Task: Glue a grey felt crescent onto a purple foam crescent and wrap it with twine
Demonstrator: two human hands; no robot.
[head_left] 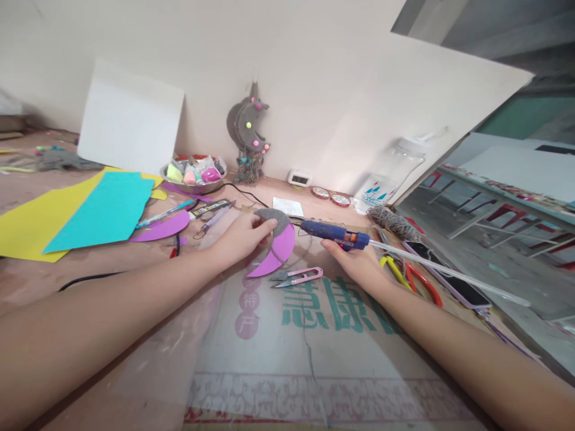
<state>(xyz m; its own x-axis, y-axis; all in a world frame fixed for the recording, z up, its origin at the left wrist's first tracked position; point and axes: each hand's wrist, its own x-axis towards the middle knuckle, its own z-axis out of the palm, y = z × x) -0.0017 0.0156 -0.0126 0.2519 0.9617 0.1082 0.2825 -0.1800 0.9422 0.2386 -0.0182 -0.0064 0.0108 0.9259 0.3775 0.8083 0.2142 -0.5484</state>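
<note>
Between the thumb and fingers of my left hand (249, 235) is a purple paper crescent (283, 248), its upper part covered with grey yarn (275, 216). A strand of yarn loops off the crescent to the right. My right hand (353, 260) is wrapped round a blue hot glue gun (330, 230), whose nozzle points left at the crescent, a little apart from it. From the gun's back a long clear glue stick (449, 269) sticks out. Just below the crescent, pink-handled thread snips (300, 276) lie on the printed cardboard (269, 353).
Yellow paper (27, 224) and turquoise paper (101, 209) lie at left, near a bowl (193, 185) of coloured clay packs. Grey moon ornaments (249, 129) hang on the wall. Pliers (422, 284), a phone (449, 275), a yarn roll (395, 222) and a bottle (390, 170) are at right.
</note>
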